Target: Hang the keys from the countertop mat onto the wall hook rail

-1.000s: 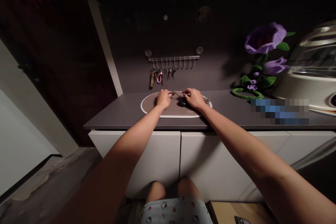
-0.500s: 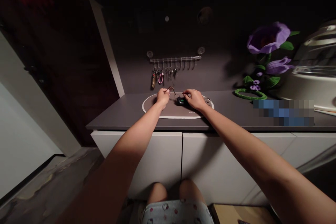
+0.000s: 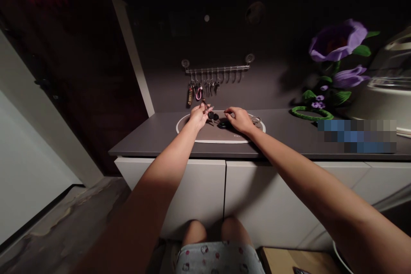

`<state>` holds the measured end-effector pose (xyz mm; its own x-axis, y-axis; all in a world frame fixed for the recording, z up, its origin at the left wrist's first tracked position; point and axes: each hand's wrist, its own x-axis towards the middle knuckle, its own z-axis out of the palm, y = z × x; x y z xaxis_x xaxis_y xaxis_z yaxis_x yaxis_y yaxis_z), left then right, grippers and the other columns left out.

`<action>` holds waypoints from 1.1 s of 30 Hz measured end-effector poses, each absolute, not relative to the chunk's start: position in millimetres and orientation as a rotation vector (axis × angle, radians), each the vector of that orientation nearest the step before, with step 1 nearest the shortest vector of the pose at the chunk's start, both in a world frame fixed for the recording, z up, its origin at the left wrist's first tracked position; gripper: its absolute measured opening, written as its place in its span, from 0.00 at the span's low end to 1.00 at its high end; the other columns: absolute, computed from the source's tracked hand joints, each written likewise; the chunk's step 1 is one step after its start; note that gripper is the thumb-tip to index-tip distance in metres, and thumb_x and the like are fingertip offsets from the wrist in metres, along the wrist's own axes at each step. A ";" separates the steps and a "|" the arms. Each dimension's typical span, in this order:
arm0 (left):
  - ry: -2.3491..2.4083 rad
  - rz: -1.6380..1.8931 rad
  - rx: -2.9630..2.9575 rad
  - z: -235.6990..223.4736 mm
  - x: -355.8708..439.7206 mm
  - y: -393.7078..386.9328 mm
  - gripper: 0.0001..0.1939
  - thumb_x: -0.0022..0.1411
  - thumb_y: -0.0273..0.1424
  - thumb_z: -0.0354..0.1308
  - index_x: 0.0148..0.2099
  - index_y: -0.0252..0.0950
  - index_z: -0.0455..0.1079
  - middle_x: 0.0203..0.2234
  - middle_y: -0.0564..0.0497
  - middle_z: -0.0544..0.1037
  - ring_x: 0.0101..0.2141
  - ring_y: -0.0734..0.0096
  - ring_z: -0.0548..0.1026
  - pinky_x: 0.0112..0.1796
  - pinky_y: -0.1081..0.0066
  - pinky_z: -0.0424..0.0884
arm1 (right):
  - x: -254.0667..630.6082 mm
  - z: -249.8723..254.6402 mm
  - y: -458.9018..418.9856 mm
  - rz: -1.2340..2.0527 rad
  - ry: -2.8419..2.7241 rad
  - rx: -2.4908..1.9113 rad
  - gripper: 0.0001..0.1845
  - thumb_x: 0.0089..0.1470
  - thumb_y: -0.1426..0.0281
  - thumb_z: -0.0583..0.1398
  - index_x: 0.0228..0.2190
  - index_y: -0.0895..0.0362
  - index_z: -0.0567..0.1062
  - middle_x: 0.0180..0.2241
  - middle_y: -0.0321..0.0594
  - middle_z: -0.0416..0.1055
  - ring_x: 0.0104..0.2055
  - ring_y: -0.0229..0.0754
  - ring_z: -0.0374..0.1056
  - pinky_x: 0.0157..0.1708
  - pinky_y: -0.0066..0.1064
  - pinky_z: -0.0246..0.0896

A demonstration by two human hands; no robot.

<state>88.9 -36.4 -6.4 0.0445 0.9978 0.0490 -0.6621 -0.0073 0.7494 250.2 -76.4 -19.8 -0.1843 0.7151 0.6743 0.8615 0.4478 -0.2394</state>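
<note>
My left hand (image 3: pixel 199 116), palm partly turned up, is closed on a bunch of keys (image 3: pixel 212 116) with black round heads. Some of the keys hang from its fingertips above the oval mat (image 3: pixel 205 140). My right hand (image 3: pixel 240 120) rests over the right part of the mat, its fingers curled and pressed together; what they hold, if anything, is hidden. A black fob (image 3: pixel 224 125) lies on the mat beside my right fingertips. More metal keys (image 3: pixel 256 120) show on the mat behind my right wrist.
On the wall, a clear hook rail (image 3: pixel 218 69) carries several keys and keyrings, among them a pink loop (image 3: pixel 199 93) and a brown tag (image 3: pixel 190 95). Purple fabric flowers (image 3: pixel 338 40) and a pale domed appliance (image 3: pixel 379 98) stand at the right of the dark counter (image 3: pixel 138 141).
My left hand has turned its palm upward, and the black-headed keys now show at its fingers. My right hand stays over the mat. The view has shifted slightly.
</note>
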 end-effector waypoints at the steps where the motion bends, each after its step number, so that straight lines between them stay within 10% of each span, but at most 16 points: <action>1: 0.582 1.444 0.686 -5.7 88.6 -36.6 0.08 0.62 0.25 0.46 0.32 0.31 0.63 0.26 0.49 0.73 0.37 0.68 0.76 0.42 0.65 0.71 | 249.2 -20.3 -76.4 -0.252 -1.957 -1.305 0.11 0.52 0.69 0.53 0.36 0.58 0.73 0.37 0.44 0.74 0.40 0.44 0.67 0.40 0.33 0.58; 33: 0.393 1.260 0.876 -9.6 88.8 -43.0 0.08 0.61 0.22 0.47 0.31 0.30 0.65 0.32 0.45 0.74 0.43 0.67 0.72 0.48 0.60 0.67 | 231.6 -19.2 -80.8 -0.361 -1.885 -1.095 0.12 0.56 0.67 0.50 0.33 0.58 0.71 0.35 0.46 0.66 0.39 0.43 0.61 0.41 0.33 0.56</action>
